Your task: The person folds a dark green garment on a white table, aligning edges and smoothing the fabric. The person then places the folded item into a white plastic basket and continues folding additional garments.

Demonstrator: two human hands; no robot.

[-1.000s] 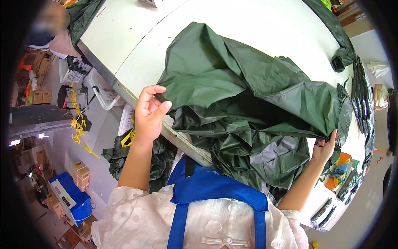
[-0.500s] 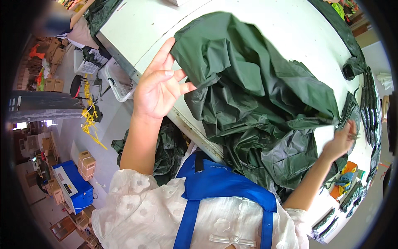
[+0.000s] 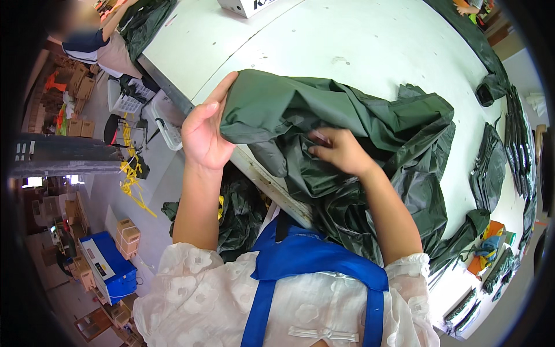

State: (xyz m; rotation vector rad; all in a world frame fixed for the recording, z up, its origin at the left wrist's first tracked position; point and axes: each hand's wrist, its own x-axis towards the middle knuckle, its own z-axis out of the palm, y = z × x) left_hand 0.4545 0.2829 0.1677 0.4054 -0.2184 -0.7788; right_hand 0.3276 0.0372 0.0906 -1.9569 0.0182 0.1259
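A large dark green garment or sheet of thin, shiny fabric [image 3: 341, 98] lies crumpled over the near edge of the white table. Its left end is raised against my left hand [image 3: 205, 136]. That hand is open, palm toward the fabric and thumb apart; the fabric covers most of its fingers. My right hand [image 3: 338, 149] reaches into the folds near the middle, fingers bent and their tips blurred. Whether it pinches the cloth cannot be made out. Loose folds hang over the edge in front of my blue apron [image 3: 312, 254].
The white table [image 3: 324, 46] carries a white box [image 3: 245, 6] at its far side. Folded dark green pieces [image 3: 488, 168] and a colourful bundle [image 3: 485, 248] lie at right. More dark fabric [image 3: 237, 214] sits below the edge. Another person [image 3: 104, 43] works at far left beside white baskets [image 3: 165, 124].
My right hand has come left from the far right side of the fabric to its middle. The raised fabric has sunk lower, and my left hand has shifted slightly down and left.
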